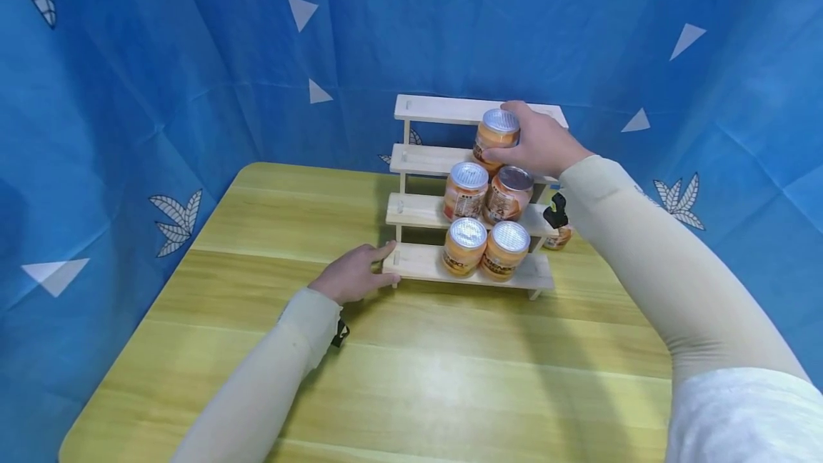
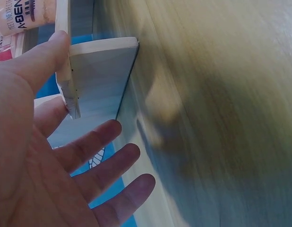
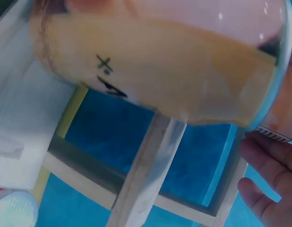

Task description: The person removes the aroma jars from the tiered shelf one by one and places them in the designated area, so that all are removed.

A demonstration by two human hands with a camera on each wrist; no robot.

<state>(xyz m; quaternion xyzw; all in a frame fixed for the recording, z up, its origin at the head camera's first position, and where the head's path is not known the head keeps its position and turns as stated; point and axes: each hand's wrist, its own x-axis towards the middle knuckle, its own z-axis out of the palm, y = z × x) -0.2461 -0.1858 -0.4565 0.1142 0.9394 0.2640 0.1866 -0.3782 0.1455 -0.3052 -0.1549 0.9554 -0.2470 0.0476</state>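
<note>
A pale wooden four-step rack (image 1: 418, 160) stands on the table. My left hand (image 1: 350, 276) pinches the left end of its lowest shelf, thumb on top and index finger below; the other fingers spread free in the left wrist view. My right hand (image 1: 540, 141) grips an orange can (image 1: 495, 136) with a silvery lid, upright at the second shelf from the top; its base is hidden. Two cans (image 1: 466, 195) sit on the shelf below, and two more (image 1: 466, 252) on the lowest. A large can (image 3: 160, 71) fills the right wrist view's foreground.
Another can (image 1: 558, 240) is partly visible behind the rack's right side, on the yellow wood-grain table (image 1: 411, 370). A blue curtain (image 1: 360, 41) with leaf and triangle prints hangs close behind the rack and along both sides.
</note>
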